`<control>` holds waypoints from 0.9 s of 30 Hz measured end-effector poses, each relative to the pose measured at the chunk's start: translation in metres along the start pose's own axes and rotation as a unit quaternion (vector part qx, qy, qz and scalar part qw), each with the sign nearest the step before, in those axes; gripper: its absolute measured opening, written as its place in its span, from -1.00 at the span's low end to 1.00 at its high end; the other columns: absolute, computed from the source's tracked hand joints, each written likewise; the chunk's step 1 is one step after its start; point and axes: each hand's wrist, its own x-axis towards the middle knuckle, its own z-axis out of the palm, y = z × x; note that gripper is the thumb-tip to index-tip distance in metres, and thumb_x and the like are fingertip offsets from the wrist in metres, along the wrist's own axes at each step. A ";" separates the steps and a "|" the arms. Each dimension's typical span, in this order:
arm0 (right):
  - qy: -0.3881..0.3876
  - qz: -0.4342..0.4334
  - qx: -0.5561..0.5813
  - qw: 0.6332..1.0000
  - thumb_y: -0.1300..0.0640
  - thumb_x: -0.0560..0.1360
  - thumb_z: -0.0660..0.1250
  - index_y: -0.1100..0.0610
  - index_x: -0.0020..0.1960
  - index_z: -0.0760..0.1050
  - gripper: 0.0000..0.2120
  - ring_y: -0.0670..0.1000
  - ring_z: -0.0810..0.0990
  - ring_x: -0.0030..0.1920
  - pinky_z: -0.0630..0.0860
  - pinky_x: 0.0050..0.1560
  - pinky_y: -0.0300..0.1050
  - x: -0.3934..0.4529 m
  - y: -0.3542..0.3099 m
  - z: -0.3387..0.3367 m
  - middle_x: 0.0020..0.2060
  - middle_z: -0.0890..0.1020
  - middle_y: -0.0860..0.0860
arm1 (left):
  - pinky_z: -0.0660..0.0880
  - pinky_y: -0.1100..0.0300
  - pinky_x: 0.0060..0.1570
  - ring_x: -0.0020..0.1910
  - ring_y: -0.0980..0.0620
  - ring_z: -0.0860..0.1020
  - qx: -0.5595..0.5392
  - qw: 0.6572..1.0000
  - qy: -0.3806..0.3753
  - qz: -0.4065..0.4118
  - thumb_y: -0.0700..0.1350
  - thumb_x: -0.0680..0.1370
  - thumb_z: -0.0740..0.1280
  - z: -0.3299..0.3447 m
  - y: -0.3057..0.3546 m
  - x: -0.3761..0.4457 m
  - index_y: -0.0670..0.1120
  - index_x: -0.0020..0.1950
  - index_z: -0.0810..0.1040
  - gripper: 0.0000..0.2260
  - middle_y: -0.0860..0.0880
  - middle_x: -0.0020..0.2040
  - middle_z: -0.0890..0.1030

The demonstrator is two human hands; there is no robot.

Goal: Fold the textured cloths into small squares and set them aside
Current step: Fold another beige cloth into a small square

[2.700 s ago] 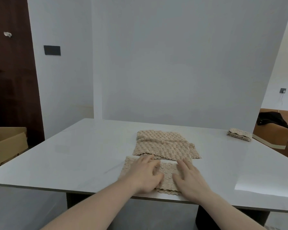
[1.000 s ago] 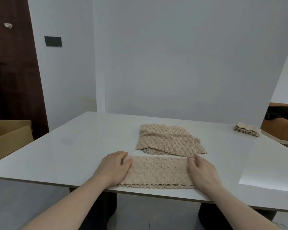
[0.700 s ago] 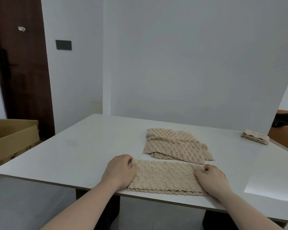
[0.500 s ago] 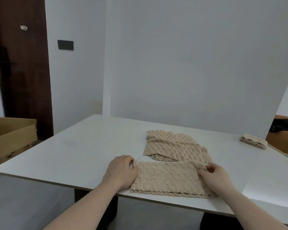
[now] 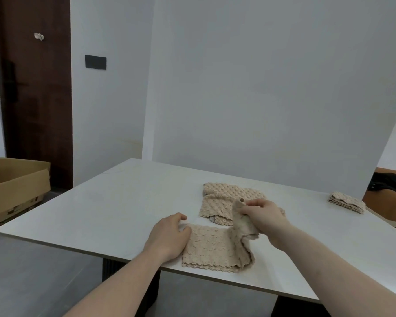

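White table: my left hand pins the cloth flat at the near edge; my right hand pinches its lifted end, which should land edge-to-edge.

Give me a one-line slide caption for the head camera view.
Right hand lifts one end of a beige strip cloth while left hand pins the other on the white table.
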 end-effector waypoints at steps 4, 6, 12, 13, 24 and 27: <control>-0.052 -0.013 0.026 0.998 0.25 0.43 0.51 0.11 0.09 0.58 -0.74 0.06 0.72 -0.10 0.66 -0.26 -0.11 -0.013 -0.005 0.032 -0.02 0.69 0.10 | 0.39 0.15 0.27 0.38 0.11 0.46 -0.061 0.998 -0.008 -0.019 0.09 0.59 0.24 -0.003 -0.002 0.000 0.18 0.34 0.51 -0.68 0.14 0.38 0.53; -0.074 -0.013 0.031 0.997 0.28 0.43 0.50 0.10 0.15 0.55 -0.67 0.07 0.72 -0.06 0.68 -0.22 -0.11 -0.018 -0.003 0.046 0.01 0.68 0.10 | 0.40 0.15 0.20 0.29 0.14 0.49 -0.078 0.997 -0.010 -0.019 0.07 0.59 0.26 -0.004 -0.001 0.001 0.17 0.20 0.59 -0.78 0.18 0.24 0.57; -0.172 0.007 0.078 0.982 0.27 0.47 0.47 0.09 0.27 0.46 -0.59 0.12 0.77 -0.08 0.72 -0.10 0.01 -0.027 0.010 0.066 0.13 0.64 0.10 | 0.53 -0.04 -0.05 -0.20 0.00 0.55 -0.108 0.994 -0.015 -0.015 0.16 0.51 0.13 -0.006 -0.001 0.003 -0.07 -0.21 0.61 -0.61 0.05 -0.25 0.63; -0.158 -0.011 0.071 0.985 0.25 0.48 0.46 0.07 0.25 0.49 -0.62 0.10 0.76 -0.07 0.72 -0.08 0.02 -0.026 0.013 0.065 0.13 0.65 0.06 | 0.51 -0.05 -0.11 -0.26 0.01 0.49 -0.111 0.994 -0.015 -0.018 0.18 0.48 0.10 -0.006 -0.003 0.004 -0.09 -0.26 0.55 -0.59 0.02 -0.29 0.60; -0.057 -0.192 -0.225 0.953 -0.12 0.57 0.32 -0.12 0.39 0.51 -0.60 -0.17 0.43 0.40 0.31 0.46 -0.15 -0.022 0.084 0.044 0.42 0.46 -0.23 | 0.51 0.15 0.05 0.06 0.14 0.59 -0.038 0.999 -0.003 -0.017 0.07 0.48 0.39 -0.001 0.003 0.005 -0.09 -0.30 0.61 -0.73 0.19 0.02 0.66; -0.053 -0.196 -0.268 0.942 -0.18 0.60 0.25 -0.11 0.47 0.44 -0.54 -0.16 0.32 0.50 0.20 0.54 -0.13 -0.022 0.086 0.047 0.50 0.36 -0.24 | 0.52 0.15 0.08 0.06 0.13 0.59 -0.019 1.000 0.013 -0.012 0.03 0.45 0.40 0.001 0.003 0.006 -0.08 -0.32 0.59 -0.77 0.17 0.02 0.65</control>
